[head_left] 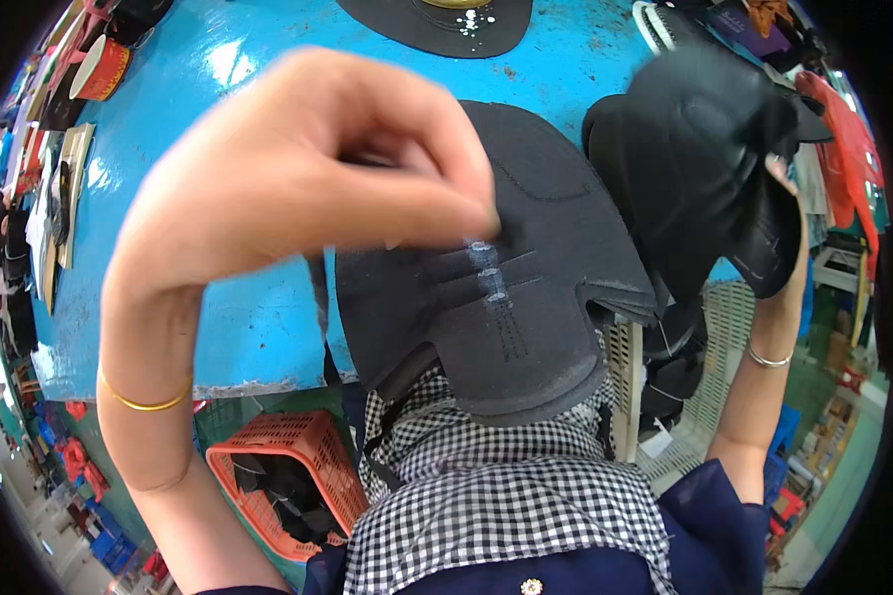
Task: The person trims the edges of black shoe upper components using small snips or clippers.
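My left hand (pixel 308 169) is raised over a stack of flat black panels (pixel 536 268), blurred by motion. Its thumb and fingertips are pinched together; anything small between them is too smeared to see. The top panel has a rounded far end, a notched side, stitched lines and a short strip of pale bluish marks (pixel 488 273) just below the pinch. At the right, a dark, shiny, curved black piece (pixel 704 169) is held up by my right hand (pixel 781 178). This piece is blurred too and covers most of that hand's fingers.
A blue worktable (pixel 248 327) spreads ahead, with a black round piece (pixel 446 25) at its far edge and a red-and-white tub (pixel 100 69) at far left. An orange basket (pixel 288 436) of black pieces stands below left. A pale plastic crate (pixel 709 347) is at lower right.
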`<state>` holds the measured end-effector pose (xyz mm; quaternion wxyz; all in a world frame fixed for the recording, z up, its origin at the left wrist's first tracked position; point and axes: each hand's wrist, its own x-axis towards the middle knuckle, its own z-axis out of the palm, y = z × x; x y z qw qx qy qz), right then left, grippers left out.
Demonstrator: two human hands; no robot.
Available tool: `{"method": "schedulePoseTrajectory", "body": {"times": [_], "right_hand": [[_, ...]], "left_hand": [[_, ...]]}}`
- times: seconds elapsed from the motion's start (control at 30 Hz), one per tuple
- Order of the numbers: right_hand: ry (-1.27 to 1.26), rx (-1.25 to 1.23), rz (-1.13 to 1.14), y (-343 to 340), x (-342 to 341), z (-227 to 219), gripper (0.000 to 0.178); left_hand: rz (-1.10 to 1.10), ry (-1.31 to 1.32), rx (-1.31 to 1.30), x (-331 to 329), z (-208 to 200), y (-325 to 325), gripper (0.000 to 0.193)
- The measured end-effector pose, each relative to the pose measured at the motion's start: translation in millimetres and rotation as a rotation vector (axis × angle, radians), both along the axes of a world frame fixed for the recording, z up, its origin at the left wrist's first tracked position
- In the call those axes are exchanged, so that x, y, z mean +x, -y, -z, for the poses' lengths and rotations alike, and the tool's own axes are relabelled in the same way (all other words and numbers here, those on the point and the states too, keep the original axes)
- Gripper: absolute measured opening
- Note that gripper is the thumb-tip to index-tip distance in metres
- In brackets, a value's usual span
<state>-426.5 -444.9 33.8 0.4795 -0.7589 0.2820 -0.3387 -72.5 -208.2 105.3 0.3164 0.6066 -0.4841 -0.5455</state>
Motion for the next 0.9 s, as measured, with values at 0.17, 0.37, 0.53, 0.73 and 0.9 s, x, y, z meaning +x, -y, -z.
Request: {"method": "schedulePoseTrajectory", "body": {"times": [0.17,0.37,0.53,0.73,0.9], "right_hand": [[-0.246,0.258,0.264,27,-45,29,0.023],[-0.126,0.229,0.087,-38,13,-4,0.018],[-0.186,-0.413,-0.768,-80,93,-14,0.018],[-0.337,-0.574,-0.814,-93,113,-20,0.022],[-0.301,-0.603,-0.874,-89,113,-18,0.02]], "left_hand": [[0.3,0.215,0.028,-20,14,13,0.009],[0.404,0.424,-0.061,-26,27,19,0.009],[0.44,0.577,-0.355,-29,37,16,0.015],[0.414,0.67,-0.317,-23,31,22,0.018],[0.393,0.449,-0.148,-17,27,20,0.012]]}}
